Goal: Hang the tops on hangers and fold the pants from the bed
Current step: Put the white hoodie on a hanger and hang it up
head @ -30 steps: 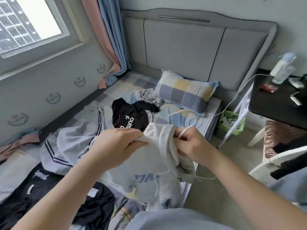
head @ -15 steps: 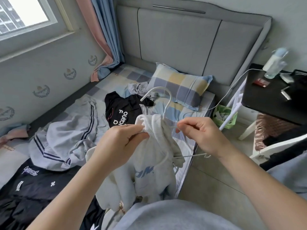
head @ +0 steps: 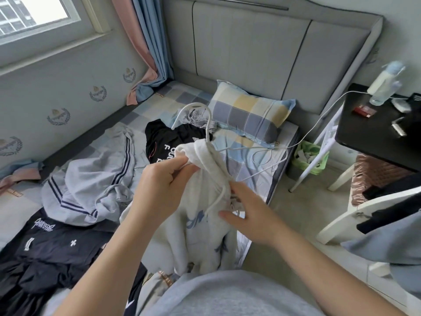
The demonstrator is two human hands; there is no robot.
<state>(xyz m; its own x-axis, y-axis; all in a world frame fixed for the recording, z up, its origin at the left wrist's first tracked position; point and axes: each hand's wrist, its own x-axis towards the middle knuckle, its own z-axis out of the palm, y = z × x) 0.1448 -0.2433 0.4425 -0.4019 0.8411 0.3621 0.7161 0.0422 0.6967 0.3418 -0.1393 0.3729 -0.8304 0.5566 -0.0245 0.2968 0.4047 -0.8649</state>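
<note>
Head view, you standing at the bed's edge, looking down.

(a) Your left grip (head: 164, 188): thumb and fingers pinch a bunched fold at the neck of the white hoodie (head: 200, 233), holding it up over the bed (head: 250, 169).

(b) Your right grip (head: 248, 213): spread, fingers approx. straight, laid against the hoodie's front just beside the drawstring (head: 217, 198); it clasps nothing.

(c) White hanger (head: 206, 128): hook and stem stick up out of the hoodie's neck opening, just above your left fingertips; its shoulders are hidden in the fabric. The hoodie's body hangs down btw. your forearms, pale blue print facing you.

(d) Other clothes on the bed: grey garment w/ navy stripes (head: 91, 179) to the left; black top w/ white lettering (head: 166, 137) beyond the hoodie, partly behind it; black garment w/ white print (head: 45, 245) near left.

(e) Checked pillow (head: 246, 115) at the headboard; a white cable (head: 262, 153) loops over the sheet beside it.

(f) Right of the bed: black counter (head: 373, 137) w/ a bottle (head: 385, 85); a green basket (head: 309, 158) on the floor btw. counter and bed.
</note>
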